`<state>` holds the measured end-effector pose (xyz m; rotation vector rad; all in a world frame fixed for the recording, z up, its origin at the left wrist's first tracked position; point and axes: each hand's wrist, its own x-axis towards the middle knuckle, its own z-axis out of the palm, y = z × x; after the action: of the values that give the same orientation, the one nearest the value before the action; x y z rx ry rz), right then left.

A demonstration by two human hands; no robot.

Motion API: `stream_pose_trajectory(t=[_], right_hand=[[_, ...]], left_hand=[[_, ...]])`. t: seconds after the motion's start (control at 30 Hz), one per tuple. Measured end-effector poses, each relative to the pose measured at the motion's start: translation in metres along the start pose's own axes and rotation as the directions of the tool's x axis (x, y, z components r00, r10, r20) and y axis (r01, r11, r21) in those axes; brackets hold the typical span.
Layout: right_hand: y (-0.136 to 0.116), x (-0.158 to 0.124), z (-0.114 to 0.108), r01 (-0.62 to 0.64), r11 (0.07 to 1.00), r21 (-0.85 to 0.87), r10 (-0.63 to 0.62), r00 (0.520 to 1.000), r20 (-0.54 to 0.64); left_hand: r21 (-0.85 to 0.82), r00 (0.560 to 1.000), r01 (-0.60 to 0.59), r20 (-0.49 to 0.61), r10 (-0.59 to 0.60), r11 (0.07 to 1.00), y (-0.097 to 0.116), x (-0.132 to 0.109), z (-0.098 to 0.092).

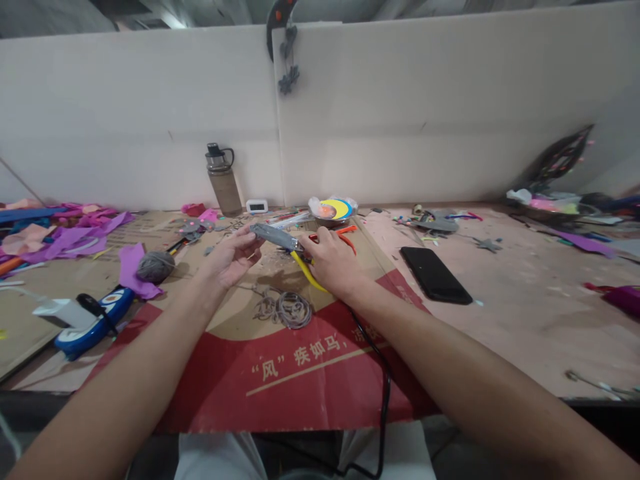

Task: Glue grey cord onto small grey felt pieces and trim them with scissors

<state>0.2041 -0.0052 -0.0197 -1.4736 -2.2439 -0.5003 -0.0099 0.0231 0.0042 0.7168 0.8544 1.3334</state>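
My left hand [237, 256] pinches the left end of a long, flat grey piece [276, 236] between thumb and fingers, above the cardboard. At the piece's right end, which looks shiny, my right hand [330, 259] is closed. A yellow curved handle [311, 275] sticks out below my right hand and an orange-red handle [347, 231] shows behind it. They look like parts of a hand tool, but its working end is hidden by my fingers. Just below both hands lies a loose coil of grey cord [293, 309].
A black phone [435, 275] lies to the right. Leftward are a grey yarn ball [156, 267], a blue power strip [95, 327] and purple felt scraps [85, 237]. A bottle [224, 183] and small bowl [332, 217] stand behind. A black cable [386, 387] crosses the front edge.
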Motion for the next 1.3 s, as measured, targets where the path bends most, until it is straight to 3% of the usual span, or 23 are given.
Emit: stream_pose_trajectory(t=[0.3,0.53,0.7,0.87,1.3], right_hand=[[-0.002,0.0,-0.004,-0.042,0.999,0.021,0.04,0.994,0.107],[0.005,0.002,0.005,-0.146,0.955,0.257,0.129,0.988,0.083],[0.007,0.003,0.013,-0.128,0.932,0.339,0.139,0.99,-0.006],[0.004,0.0,0.008,-0.091,0.974,0.208,0.108,0.991,-0.072],[0.003,-0.001,0.001,-0.003,1.0,-0.003,0.003,0.999,-0.041]], left_hand=[[0.113,0.995,-0.086,-0.047,0.091,0.99,-0.001,-0.001,0.002],[0.183,0.983,-0.154,-0.071,0.17,0.971,-0.003,-0.005,0.005],[0.201,0.98,-0.18,-0.046,0.192,0.963,-0.003,-0.005,0.004],[0.198,0.978,-0.197,-0.035,0.208,0.96,-0.003,-0.004,0.003],[0.184,0.968,-0.244,0.112,0.226,0.952,-0.005,-0.004,0.006]])
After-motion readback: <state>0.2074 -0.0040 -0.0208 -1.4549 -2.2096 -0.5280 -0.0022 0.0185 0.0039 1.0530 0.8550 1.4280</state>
